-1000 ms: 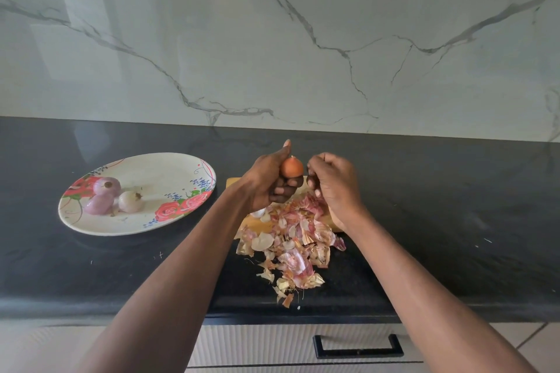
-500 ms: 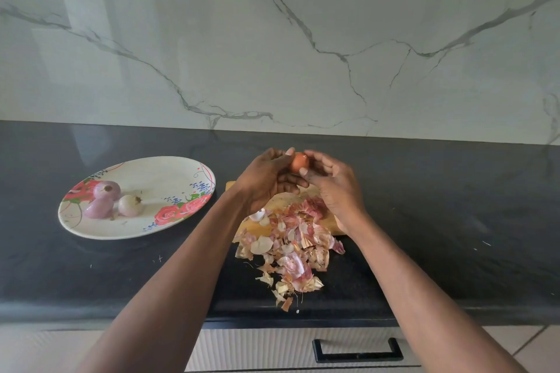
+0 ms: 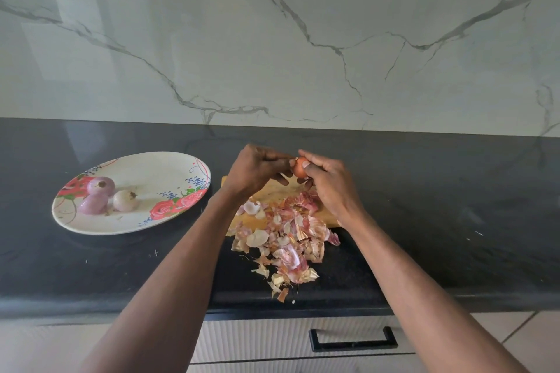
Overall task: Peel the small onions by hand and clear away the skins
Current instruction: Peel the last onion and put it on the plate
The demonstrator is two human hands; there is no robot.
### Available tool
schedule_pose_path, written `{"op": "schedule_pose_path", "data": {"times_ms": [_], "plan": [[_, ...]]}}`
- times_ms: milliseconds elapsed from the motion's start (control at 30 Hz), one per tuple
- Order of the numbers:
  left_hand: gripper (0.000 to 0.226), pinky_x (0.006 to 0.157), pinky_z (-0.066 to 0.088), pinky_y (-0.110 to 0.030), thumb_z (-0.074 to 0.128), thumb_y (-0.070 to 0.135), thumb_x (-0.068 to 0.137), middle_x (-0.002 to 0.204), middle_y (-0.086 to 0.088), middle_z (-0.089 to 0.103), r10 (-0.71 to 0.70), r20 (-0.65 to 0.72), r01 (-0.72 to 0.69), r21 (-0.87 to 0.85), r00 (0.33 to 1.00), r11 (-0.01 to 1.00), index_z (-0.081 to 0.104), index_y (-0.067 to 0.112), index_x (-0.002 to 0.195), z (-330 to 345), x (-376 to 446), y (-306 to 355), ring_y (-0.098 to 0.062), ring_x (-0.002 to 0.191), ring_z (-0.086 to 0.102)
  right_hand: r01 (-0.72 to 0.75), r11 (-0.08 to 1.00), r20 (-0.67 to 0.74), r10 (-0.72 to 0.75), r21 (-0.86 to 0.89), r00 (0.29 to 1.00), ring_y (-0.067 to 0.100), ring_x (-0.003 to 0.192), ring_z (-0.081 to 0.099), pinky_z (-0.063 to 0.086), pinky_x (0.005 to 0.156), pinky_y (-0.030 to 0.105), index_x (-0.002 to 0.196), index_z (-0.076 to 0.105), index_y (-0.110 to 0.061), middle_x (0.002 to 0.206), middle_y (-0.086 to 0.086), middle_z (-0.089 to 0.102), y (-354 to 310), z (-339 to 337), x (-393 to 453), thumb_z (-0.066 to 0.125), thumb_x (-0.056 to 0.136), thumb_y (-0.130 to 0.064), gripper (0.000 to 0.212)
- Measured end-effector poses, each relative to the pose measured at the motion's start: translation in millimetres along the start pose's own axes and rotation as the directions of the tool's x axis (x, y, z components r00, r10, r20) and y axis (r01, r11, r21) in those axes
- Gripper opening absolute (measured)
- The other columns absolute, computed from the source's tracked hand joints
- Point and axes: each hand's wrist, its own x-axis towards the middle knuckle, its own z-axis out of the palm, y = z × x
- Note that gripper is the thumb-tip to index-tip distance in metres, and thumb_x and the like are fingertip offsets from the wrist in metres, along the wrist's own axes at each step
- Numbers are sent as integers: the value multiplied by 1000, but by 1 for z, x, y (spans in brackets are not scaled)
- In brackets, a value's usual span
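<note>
A small orange-brown onion (image 3: 299, 167) sits between both hands above the far edge of a wooden cutting board (image 3: 274, 191). My left hand (image 3: 257, 168) holds it from the left with curled fingers. My right hand (image 3: 328, 180) pinches it from the right, thumb on top. A heap of pink and tan onion skins (image 3: 288, 239) covers the board's near part and spills onto the black counter. Three peeled onions (image 3: 104, 197) lie on the left side of a floral oval plate (image 3: 169, 172).
The black counter (image 3: 439, 221) runs the full width, backed by a marble wall. Its front edge is close to me, with a drawer and a black handle (image 3: 353, 342) below. Tiny skin flecks dot the counter.
Both hands have closed in around the onion. The right hand, apart from it a second ago, now pinches it, and the onion is turned between the fingers.
</note>
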Motion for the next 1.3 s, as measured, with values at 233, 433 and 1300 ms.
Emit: {"op": "schedule_pose_path", "data": {"times_ms": [233,433,1300], "plan": [[13,76,61,-36,72,2,88,90,-21,74,20,53,-19,-12,998,1000,77,-5,98,-4,-3,-1,-32,77,71,1,991,100,12,-135,995,4,117,49,37,102,22,143,54,-18,144,1,57,-3,-1,-5,72,92,-18,54],[5,74,58,-45,74,3,85,79,-12,74,84,-30,-80,117,996,990,79,2,84,-1,-5,-6,-28,69,70,-8,996,46,12,-86,999,19,109,66,54,100,47,139,59,-19,135,2,64,-2,3,-6,74,90,-17,51],[12,78,58,-58,75,14,83,86,-11,73,79,-9,-78,85,997,993,81,4,88,-6,-7,-5,-32,74,71,-31,993,30,28,110,999,13,113,66,53,96,24,131,65,-11,125,4,70,5,-6,3,74,88,-9,43]]}}
